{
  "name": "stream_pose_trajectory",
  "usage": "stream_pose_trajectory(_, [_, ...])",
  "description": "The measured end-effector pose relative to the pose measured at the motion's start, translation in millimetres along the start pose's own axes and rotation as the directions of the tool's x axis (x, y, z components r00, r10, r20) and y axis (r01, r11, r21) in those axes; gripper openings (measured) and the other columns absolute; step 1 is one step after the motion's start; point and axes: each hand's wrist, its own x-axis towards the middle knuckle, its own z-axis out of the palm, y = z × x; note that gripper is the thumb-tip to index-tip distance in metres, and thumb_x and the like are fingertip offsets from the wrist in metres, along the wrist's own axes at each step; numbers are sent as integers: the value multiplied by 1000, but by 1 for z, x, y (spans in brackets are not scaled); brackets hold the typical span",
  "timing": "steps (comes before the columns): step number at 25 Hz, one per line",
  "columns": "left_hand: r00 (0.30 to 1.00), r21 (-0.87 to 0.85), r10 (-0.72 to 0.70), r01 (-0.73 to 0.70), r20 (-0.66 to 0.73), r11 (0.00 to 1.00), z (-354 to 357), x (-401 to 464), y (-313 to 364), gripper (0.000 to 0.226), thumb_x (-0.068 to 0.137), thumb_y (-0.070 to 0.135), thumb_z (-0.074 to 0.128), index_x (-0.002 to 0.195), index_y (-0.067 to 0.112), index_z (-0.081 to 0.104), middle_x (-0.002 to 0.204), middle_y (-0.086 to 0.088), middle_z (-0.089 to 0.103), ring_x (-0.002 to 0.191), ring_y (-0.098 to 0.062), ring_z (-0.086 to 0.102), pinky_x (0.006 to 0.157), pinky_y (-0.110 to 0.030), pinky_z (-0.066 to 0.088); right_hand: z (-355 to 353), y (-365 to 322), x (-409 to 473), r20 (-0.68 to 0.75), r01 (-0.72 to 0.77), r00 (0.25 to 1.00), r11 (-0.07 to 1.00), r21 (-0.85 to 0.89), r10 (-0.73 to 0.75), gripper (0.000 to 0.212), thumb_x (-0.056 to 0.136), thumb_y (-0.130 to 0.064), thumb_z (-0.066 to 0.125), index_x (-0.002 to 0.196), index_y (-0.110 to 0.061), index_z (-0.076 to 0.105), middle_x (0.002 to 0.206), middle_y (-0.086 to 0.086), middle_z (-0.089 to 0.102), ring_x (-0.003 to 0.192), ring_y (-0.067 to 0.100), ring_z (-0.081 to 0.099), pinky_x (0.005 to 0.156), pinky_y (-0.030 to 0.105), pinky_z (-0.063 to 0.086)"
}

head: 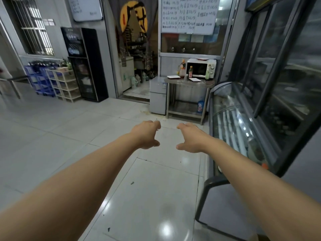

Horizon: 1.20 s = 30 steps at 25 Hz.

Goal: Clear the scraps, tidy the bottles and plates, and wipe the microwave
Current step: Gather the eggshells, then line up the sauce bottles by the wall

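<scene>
A white microwave (201, 68) stands on a steel table (184, 81) far ahead, against the glass partition. In front of it stands a red-labelled bottle (190, 71), with a green bottle (207, 75) at its right corner and more bottles (181, 68) to its left. Two white plates (173, 77) (194, 79) lie on the tabletop. My left hand (146, 134) and my right hand (190, 137) reach forward over the floor, fingers loosely curled, holding nothing, well short of the table.
A small grey fridge (158, 95) stands left of the table. A glass display freezer (236, 122) runs along the right. A dark chair (224, 206) sits at the lower right. Crates and a shelf (64, 84) line the left wall beside a black cabinet (85, 65).
</scene>
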Motion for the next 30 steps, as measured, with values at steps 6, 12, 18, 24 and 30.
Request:
stream_pose_trajectory(6, [1000,29,-8,8,0,1000,-7,126,-44,59,81,32,70,130,18,41,127,-4,51,115,-25,49,87,-34,42,-16,27,132,-16,-5,1000,1000,17,6,79,81,-33,67,145,-19,23,148,6,27,135,27,29,103,41,37])
stream_pose_trajectory(12, [1000,14,-11,11,4,1000,-7,229,-79,59,81,33,70,131,19,41,128,-3,51,117,-24,48,89,-34,43,-32,52,234,-5,-5,1000,1000,1,5,78,81,-33,67,145,-18,23,148,8,27,136,27,28,106,42,37])
stream_pose_trajectory(18, [998,16,54,-54,23,998,1,346,-122,60,81,32,70,132,18,41,131,-5,51,119,-25,48,91,-34,41,-36,74,346,0,-43,999,999,-19,43,80,82,-34,67,146,-18,22,149,7,28,137,27,28,107,42,36])
stream_pose_trajectory(24, [988,-13,149,-148,42,989,-1,492,-175,55,80,34,71,126,18,44,127,-6,54,113,-27,52,91,-40,47,-55,94,477,-33,-144,989,989,-23,144,77,83,-34,67,144,-17,24,145,10,32,129,30,39,102,42,41])
stream_pose_trajectory(30, [976,-9,209,-209,64,978,-10,614,-216,58,82,35,69,130,19,42,128,-7,53,113,-26,53,94,-41,47,-74,116,585,-40,-212,977,977,-13,211,78,84,-33,66,146,-16,22,151,10,24,137,31,27,108,45,35])
